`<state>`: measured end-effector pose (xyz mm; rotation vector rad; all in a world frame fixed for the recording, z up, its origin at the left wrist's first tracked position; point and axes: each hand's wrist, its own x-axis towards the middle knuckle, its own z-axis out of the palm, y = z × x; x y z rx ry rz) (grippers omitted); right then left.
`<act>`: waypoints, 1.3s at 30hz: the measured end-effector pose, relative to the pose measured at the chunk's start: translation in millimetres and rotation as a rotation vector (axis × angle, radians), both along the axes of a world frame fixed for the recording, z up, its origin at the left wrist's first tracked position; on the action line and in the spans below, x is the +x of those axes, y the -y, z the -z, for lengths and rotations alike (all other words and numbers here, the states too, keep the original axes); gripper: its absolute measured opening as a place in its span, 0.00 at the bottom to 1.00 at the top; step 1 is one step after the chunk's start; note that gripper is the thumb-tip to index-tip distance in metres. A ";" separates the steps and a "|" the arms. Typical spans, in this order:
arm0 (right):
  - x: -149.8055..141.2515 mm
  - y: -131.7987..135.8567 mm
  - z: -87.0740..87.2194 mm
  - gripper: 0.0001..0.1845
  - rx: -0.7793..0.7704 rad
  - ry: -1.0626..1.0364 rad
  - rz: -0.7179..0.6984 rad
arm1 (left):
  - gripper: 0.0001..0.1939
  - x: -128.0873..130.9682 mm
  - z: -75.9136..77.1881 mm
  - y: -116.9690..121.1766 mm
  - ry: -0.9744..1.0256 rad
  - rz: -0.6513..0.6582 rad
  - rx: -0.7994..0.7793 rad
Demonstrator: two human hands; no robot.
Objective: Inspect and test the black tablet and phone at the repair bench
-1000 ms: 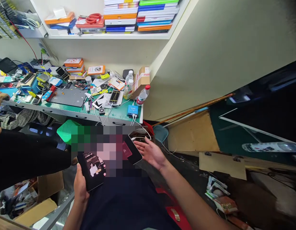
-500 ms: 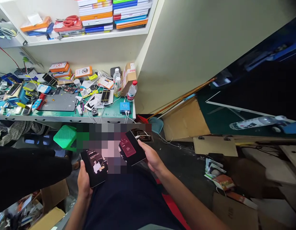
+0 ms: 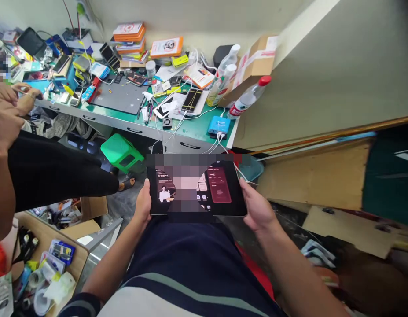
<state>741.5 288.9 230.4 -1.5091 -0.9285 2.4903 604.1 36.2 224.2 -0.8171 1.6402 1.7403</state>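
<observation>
A black tablet (image 3: 220,187) with its screen lit lies level in front of my lap. Dark red and black panels show on the screen; its middle is blurred out. My left hand (image 3: 143,200) is closed on the left edge of the tablet. On the opposite short edge, my right hand (image 3: 258,207) grips it, thumb along the front. The fingers behind the tablet are hidden.
A green workbench (image 3: 187,132) carries phones, tools, bottles and a blue charger box (image 3: 218,127). A green stool (image 3: 121,152) stands below. At left are another person's hands (image 3: 25,99) and dark-clad leg (image 3: 58,171). A cluttered box (image 3: 76,264) sits lower left.
The view has swung left and down, bringing the other person's hands into sight. The tablet, tilted before, now lies level, with both my hands still on it.
</observation>
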 end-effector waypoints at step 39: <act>-36.3 36.6 -42.0 0.19 1.836 0.072 -0.660 | 0.21 9.5 -7.9 10.0 0.005 -0.018 -0.015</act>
